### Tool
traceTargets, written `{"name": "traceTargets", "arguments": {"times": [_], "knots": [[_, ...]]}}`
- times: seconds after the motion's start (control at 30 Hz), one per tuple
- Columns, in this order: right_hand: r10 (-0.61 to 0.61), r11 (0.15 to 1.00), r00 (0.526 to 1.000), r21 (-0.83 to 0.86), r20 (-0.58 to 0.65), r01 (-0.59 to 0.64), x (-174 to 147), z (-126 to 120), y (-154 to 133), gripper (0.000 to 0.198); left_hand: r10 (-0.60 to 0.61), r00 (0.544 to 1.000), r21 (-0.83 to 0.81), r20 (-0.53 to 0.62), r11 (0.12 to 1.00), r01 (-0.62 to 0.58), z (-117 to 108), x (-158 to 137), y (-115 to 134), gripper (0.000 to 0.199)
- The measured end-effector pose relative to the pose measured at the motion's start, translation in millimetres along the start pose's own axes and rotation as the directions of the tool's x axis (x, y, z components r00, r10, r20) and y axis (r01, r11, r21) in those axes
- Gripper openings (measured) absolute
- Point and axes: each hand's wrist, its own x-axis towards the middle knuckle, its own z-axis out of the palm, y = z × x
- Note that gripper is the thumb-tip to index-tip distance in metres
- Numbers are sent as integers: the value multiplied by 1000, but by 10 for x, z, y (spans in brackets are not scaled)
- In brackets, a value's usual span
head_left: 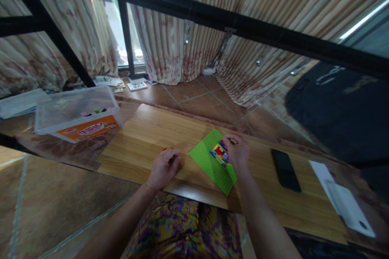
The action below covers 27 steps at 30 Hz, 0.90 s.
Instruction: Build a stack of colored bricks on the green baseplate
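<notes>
A green studded baseplate [209, 166] lies at an angle on the wooden board. On it sits a flat patch of toy bricks [219, 151] in red, yellow, blue and white. My right hand [238, 151] is over the patch's right side, its thumb and fingers pinched at the bricks' edge; whatever is between the fingertips is hidden. To the left of the baseplate, my left hand [165, 166] rests on the board with curled fingers. A small red piece [164, 149] shows just beyond its knuckles, and I cannot tell whether the hand holds anything.
A clear plastic box [75, 105] with an orange label and some loose pieces stands at the left. To the right lie a black phone [285, 170] and a white object [343, 198]. A dark metal bar [194, 12] crosses in front of curtains. Papers [137, 85] lie on the tiled floor.
</notes>
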Motion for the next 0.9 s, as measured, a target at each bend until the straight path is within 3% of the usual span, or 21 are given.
{"name": "traceTargets", "arguments": {"times": [0.27,0.67,0.9], "knots": [[59,996,997,57,52,-62,38,39,88,23,-14,1000,-17,4,1000,15,6,2,1,12],[39,998,998,56,59,-42,10,42,65,26,4,1000,-65,-14,998,-5,-12,3,22,13],[-75,991,986,96,-149,90,-151,-203,-163,26,-17,995,-101,-100,995,7,-33,-30,23,17]]}}
